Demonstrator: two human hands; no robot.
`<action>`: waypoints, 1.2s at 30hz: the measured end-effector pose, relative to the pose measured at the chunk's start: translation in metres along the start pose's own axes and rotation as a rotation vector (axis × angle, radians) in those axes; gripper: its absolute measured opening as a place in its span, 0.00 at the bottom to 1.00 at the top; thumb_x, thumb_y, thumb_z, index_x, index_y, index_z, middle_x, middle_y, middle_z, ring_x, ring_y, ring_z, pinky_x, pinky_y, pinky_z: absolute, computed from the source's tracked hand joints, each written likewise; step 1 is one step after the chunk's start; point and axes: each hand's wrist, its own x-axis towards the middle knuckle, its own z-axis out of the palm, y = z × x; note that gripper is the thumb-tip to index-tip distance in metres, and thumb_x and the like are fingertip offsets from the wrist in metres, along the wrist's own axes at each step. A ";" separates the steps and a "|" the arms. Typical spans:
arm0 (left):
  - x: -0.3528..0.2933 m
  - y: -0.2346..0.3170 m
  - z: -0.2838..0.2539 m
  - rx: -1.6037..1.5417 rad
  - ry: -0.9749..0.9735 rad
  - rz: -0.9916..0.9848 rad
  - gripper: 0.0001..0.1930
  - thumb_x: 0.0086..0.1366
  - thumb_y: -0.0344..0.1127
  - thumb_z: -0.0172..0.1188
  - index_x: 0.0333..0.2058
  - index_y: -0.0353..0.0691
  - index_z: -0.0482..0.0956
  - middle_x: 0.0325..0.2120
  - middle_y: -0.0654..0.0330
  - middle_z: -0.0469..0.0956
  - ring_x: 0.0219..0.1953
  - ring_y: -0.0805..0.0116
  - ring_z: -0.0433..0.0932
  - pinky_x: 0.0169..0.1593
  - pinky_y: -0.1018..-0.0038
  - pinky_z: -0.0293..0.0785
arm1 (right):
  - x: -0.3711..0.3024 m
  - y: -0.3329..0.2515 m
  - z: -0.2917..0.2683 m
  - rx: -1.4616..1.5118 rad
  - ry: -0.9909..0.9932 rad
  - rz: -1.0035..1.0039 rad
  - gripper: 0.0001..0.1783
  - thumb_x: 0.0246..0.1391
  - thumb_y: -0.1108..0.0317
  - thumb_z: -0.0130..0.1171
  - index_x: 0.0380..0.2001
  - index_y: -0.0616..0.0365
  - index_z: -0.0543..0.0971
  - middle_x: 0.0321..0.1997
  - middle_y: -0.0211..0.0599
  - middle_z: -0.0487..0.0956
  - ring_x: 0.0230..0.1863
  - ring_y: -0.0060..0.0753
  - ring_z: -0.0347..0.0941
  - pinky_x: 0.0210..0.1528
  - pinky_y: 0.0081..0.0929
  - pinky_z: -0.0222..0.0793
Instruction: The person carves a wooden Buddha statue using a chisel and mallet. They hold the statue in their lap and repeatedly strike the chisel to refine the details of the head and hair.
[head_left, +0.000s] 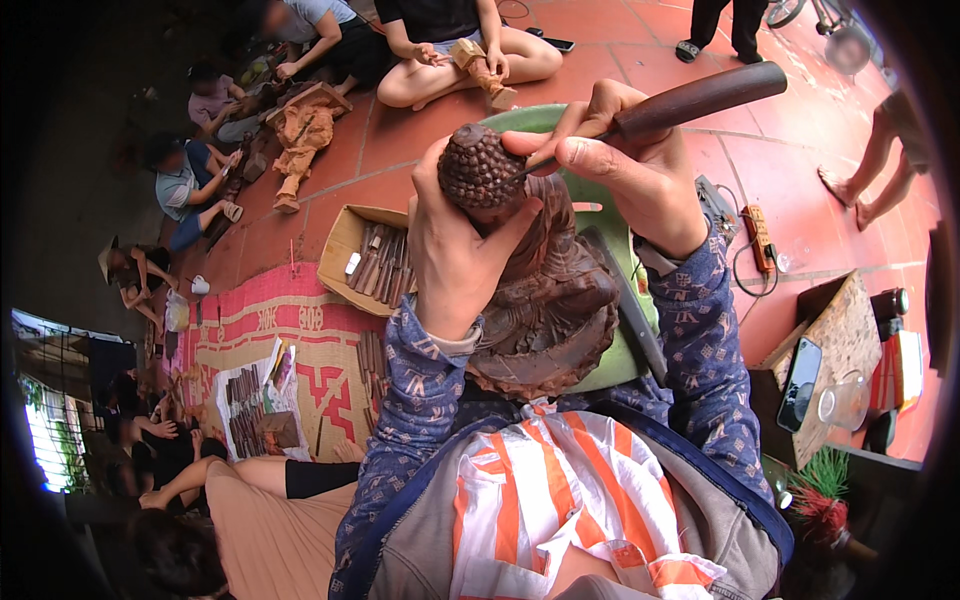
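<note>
Left hand (455, 250) grips the dark wooden statue (545, 285) while the right hand (625, 165) clasps a wooden-handled chisel (690, 100) against its head

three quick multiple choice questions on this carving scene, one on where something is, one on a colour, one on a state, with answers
1. Where is the cardboard box of chisels?
A. left of the carving
B. on the person's lap
C. on the wooden board at right

2. What colour are the floor tiles?
A. grey
B. red-orange
C. white

3. How is the dark wooden carving held?
A. lying untouched
B. left hand grips it while the right hand works a wood-handled tool on its bumpy head
C. clamped in a vice

Answers: 1 A, the box sits by the mat, left of the statue; 2 B, the tiles show red-orange; 3 B, both hands are on it.
</note>
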 end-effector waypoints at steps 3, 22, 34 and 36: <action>0.000 0.002 -0.001 0.032 -0.002 0.009 0.39 0.49 0.41 0.74 0.54 0.36 0.60 0.41 0.46 0.74 0.42 0.45 0.76 0.44 0.58 0.71 | 0.001 -0.005 0.000 -0.074 -0.032 -0.022 0.13 0.56 0.74 0.58 0.27 0.59 0.63 0.32 0.50 0.79 0.50 0.49 0.77 0.48 0.35 0.77; -0.001 -0.003 -0.004 0.036 -0.036 0.016 0.40 0.51 0.49 0.71 0.55 0.36 0.60 0.45 0.46 0.71 0.44 0.45 0.74 0.47 0.55 0.69 | 0.021 -0.073 0.004 -0.224 -0.388 0.051 0.10 0.47 0.79 0.64 0.22 0.64 0.71 0.27 0.49 0.80 0.38 0.43 0.81 0.54 0.39 0.72; -0.003 -0.003 -0.003 0.087 -0.015 0.011 0.41 0.49 0.50 0.72 0.56 0.37 0.60 0.44 0.49 0.73 0.44 0.46 0.75 0.47 0.56 0.67 | -0.012 -0.018 0.018 -0.064 0.117 0.011 0.12 0.56 0.77 0.56 0.25 0.59 0.63 0.27 0.43 0.76 0.44 0.45 0.80 0.47 0.33 0.74; -0.003 -0.003 -0.002 0.100 -0.012 0.012 0.42 0.49 0.50 0.72 0.56 0.37 0.60 0.45 0.49 0.73 0.44 0.46 0.75 0.47 0.55 0.67 | -0.014 -0.012 0.018 -0.018 0.118 -0.018 0.12 0.56 0.78 0.57 0.26 0.60 0.64 0.29 0.43 0.77 0.44 0.42 0.80 0.44 0.29 0.74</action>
